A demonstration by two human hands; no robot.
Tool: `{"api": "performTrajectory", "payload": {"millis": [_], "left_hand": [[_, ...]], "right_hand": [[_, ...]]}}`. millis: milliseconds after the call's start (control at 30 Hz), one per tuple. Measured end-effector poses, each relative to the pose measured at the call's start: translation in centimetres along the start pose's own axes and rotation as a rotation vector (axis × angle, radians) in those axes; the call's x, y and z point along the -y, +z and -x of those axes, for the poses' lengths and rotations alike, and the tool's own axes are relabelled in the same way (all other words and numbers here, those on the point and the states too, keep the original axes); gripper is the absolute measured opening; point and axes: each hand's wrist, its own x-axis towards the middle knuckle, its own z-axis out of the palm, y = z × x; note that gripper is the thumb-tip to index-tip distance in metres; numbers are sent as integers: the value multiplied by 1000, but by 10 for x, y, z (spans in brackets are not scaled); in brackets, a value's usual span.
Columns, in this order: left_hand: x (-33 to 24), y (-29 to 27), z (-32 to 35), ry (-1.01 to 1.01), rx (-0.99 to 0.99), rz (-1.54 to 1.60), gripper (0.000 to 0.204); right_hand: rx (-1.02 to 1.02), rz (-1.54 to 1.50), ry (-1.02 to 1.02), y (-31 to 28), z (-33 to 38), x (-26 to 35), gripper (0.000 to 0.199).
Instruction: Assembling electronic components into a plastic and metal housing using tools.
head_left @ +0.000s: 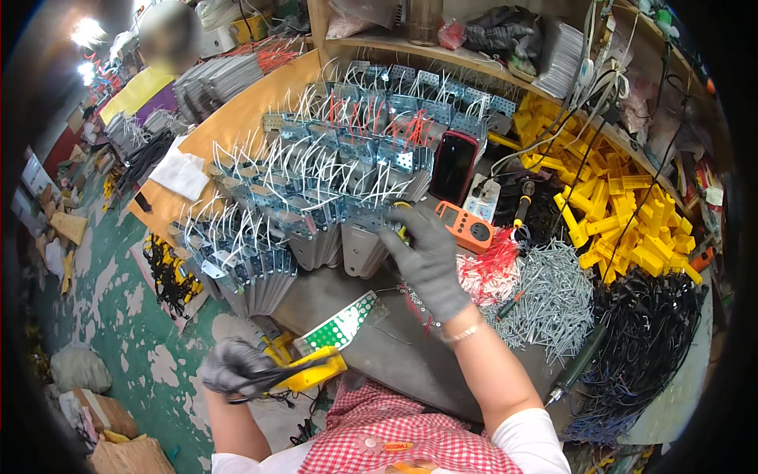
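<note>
My left hand (243,370), in a grey glove blurred by motion, is closed round a yellow plastic housing (317,372) at the table's near edge. A black cable seems to run along it. My right hand (433,257), also gloved in grey, reaches over the front of the rows of grey metal plates (365,246). Its fingers are bent round a small yellow and black thing (403,234), mostly hidden by the glove. Between the hands lies a green and white perforated board (341,325) on the dark tabletop (418,359).
Metal brackets with white wires (316,178) stand in rows. To the right are a phone (454,166), an orange meter (464,227), heaped screws (549,304), yellow housings (624,213), black cables (643,347) and a green electric screwdriver (580,363). A shelf (466,62) spans the back.
</note>
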Motion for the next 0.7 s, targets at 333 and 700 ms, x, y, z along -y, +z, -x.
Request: {"api": "performTrajectory", "payload": {"millis": [333, 700], "left_hand": [[33, -86, 56, -889, -482, -1273, 23], [268, -126, 55, -1185, 820, -1561, 43]], "right_hand": [[169, 575, -333, -8, 18, 44, 27], [320, 324, 502, -96, 225, 5, 60]]}}
